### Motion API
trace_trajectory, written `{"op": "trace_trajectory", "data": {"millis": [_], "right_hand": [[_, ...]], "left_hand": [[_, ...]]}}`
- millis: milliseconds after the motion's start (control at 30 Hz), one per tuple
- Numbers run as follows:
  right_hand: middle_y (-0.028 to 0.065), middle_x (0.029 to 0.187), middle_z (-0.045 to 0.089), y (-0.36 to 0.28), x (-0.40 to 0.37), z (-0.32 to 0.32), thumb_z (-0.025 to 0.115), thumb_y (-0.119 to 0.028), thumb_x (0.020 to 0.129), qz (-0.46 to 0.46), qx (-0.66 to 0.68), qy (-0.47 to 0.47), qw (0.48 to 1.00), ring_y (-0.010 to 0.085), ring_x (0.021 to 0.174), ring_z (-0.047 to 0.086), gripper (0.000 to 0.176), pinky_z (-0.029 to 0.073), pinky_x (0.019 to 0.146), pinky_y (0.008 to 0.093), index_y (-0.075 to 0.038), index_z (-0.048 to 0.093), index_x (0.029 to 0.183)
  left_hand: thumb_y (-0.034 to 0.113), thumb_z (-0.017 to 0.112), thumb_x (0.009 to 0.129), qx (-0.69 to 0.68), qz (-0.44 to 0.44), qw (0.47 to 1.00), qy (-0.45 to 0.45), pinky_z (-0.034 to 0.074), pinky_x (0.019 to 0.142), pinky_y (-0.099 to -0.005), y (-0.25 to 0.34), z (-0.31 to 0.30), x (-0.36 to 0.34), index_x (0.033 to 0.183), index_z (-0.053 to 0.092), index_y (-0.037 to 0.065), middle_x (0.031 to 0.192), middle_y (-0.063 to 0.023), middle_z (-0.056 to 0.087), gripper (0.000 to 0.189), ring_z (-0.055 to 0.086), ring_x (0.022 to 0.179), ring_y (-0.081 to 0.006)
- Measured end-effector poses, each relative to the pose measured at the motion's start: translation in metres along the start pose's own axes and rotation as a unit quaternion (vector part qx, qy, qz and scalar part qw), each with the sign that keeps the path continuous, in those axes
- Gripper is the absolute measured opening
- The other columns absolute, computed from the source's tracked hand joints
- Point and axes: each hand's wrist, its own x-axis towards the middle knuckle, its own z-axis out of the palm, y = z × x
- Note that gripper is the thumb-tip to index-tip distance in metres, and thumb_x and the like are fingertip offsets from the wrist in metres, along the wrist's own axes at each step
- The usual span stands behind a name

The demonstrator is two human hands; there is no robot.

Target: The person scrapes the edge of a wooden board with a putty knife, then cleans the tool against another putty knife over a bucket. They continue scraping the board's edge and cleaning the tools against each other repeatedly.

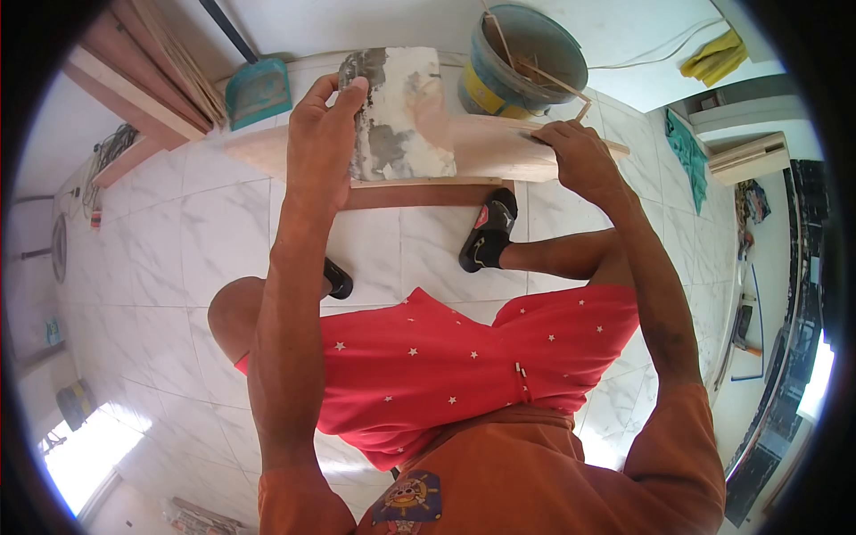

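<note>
My left hand [323, 134] is closed on the left edge of a flat rectangular board [406, 116], its thumb on top. White and grey putty-like patches cover the board's face. Beneath it a pale wooden plank [499, 147] lies crosswise on a low wooden bench [419, 194]. My right hand [578, 159] is at the plank's right part, fingers curled downward against it. Whatever those fingers grip, if anything, is hidden from view.
Behind the plank stands a bucket [477, 85] with thin wood strips in it. A teal dustpan [259, 94] and leaning boards [134, 85] are at the left. A yellow cloth [716, 58] and a green cloth [685, 160] lie at the right. My feet are beside the bench.
</note>
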Motion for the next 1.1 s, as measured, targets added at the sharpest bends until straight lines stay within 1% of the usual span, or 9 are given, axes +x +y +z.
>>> {"op": "trace_trajectory", "data": {"millis": [100, 200, 333, 433, 633, 733, 833, 867, 1100], "right_hand": [[0.0079, 0.116, 0.069, -0.007, 0.007, 0.008, 0.06, 0.004, 0.082, 0.007, -0.008, 0.068, 0.998, 0.028, 0.111, 0.062, 0.04, 0.047, 0.093, 0.0433, -0.009, 0.069, 0.119], [0.0078, 0.118, 0.068, -0.01, 0.013, 0.024, 0.06, 0.004, 0.081, 0.006, -0.046, 0.084, 0.995, 0.0282, 0.113, 0.061, 0.041, 0.046, 0.094, 0.044, -0.009, 0.069, 0.119], [0.0103, 0.121, 0.067, -0.015, -0.003, 0.034, 0.056, 0.007, 0.082, -0.028, -0.05, 0.074, 0.996, 0.0306, 0.114, 0.06, 0.044, 0.046, 0.099, 0.0453, -0.006, 0.066, 0.123], [0.0071, 0.119, 0.066, -0.01, -0.008, 0.02, 0.06, 0.004, 0.081, -0.024, -0.032, 0.045, 0.998, 0.0281, 0.115, 0.059, 0.043, 0.046, 0.095, 0.0449, -0.007, 0.066, 0.122], [0.0074, 0.117, 0.066, -0.019, 0.013, 0.026, 0.062, 0.0, 0.081, 0.007, -0.065, 0.103, 0.992, 0.0278, 0.114, 0.06, 0.042, 0.047, 0.092, 0.0449, -0.007, 0.066, 0.122], [0.0077, 0.118, 0.066, -0.033, 0.017, 0.038, 0.063, -0.002, 0.081, 0.002, -0.076, 0.082, 0.994, 0.028, 0.115, 0.06, 0.042, 0.047, 0.091, 0.0449, -0.008, 0.066, 0.122], [0.0097, 0.12, 0.066, -0.051, 0.008, 0.041, 0.061, 0.004, 0.08, -0.001, -0.083, 0.054, 0.995, 0.0305, 0.113, 0.06, 0.046, 0.047, 0.096, 0.046, -0.007, 0.065, 0.125], [0.0091, 0.119, 0.066, -0.048, 0.005, 0.041, 0.06, 0.004, 0.08, -0.013, -0.072, 0.072, 0.995, 0.0304, 0.113, 0.06, 0.045, 0.047, 0.096, 0.0457, -0.007, 0.065, 0.123], [0.008, 0.118, 0.066, -0.031, 0.025, 0.021, 0.061, 0.0, 0.082, 0.04, -0.036, 0.056, 0.997, 0.029, 0.115, 0.06, 0.039, 0.047, 0.093, 0.0456, -0.008, 0.067, 0.119]], "left_hand": [[0.019, 0.063, 0.099, -0.003, -0.003, 1.0, -0.001, 0.054, 0.067, -0.0241, 0.002, 0.001, 0.0, 0.116, 0.063, -0.001, 0.091, -0.0047, 0.069, 0.026, 0.064, 0.075, -0.0084], [0.019, 0.063, 0.099, -0.004, -0.003, 1.0, 0.006, 0.054, 0.067, -0.0242, 0.0, 0.001, 0.001, 0.115, 0.063, -0.001, 0.091, -0.0048, 0.07, 0.026, 0.064, 0.075, -0.0085], [0.019, 0.063, 0.099, -0.005, -0.003, 1.0, 0.005, 0.054, 0.067, -0.0245, 0.001, 0.0, 0.0, 0.114, 0.063, -0.001, 0.091, -0.0048, 0.07, 0.025, 0.064, 0.076, -0.0085], [0.019, 0.063, 0.099, -0.019, -0.002, 1.0, 0.007, 0.054, 0.067, -0.0246, 0.005, -0.001, 0.001, 0.114, 0.064, -0.001, 0.091, -0.0046, 0.07, 0.025, 0.064, 0.076, -0.0086], [0.019, 0.063, 0.099, -0.018, 0.005, 1.0, 0.0, 0.053, 0.067, -0.0249, 0.0, 0.0, 0.002, 0.115, 0.064, -0.001, 0.091, -0.0046, 0.069, 0.025, 0.064, 0.076, -0.0088], [0.018, 0.063, 0.099, -0.019, 0.007, 1.0, -0.005, 0.053, 0.068, -0.0251, 0.0, -0.002, 0.002, 0.116, 0.063, -0.001, 0.092, -0.005, 0.07, 0.026, 0.064, 0.076, -0.0091], [0.018, 0.062, 0.099, -0.021, 0.014, 1.0, -0.001, 0.054, 0.068, -0.0251, 0.005, -0.004, 0.001, 0.117, 0.063, -0.001, 0.093, -0.0056, 0.07, 0.026, 0.064, 0.077, -0.0094], [0.018, 0.062, 0.099, -0.021, 0.016, 1.0, 0.002, 0.054, 0.068, -0.0251, 0.007, -0.004, 0.001, 0.117, 0.063, -0.001, 0.093, -0.0058, 0.07, 0.027, 0.064, 0.077, -0.0095], [0.018, 0.061, 0.099, -0.025, 0.013, 1.0, -0.004, 0.054, 0.068, -0.0253, 0.013, -0.004, -0.002, 0.118, 0.063, -0.002, 0.092, -0.0064, 0.07, 0.027, 0.065, 0.077, -0.01]]}}
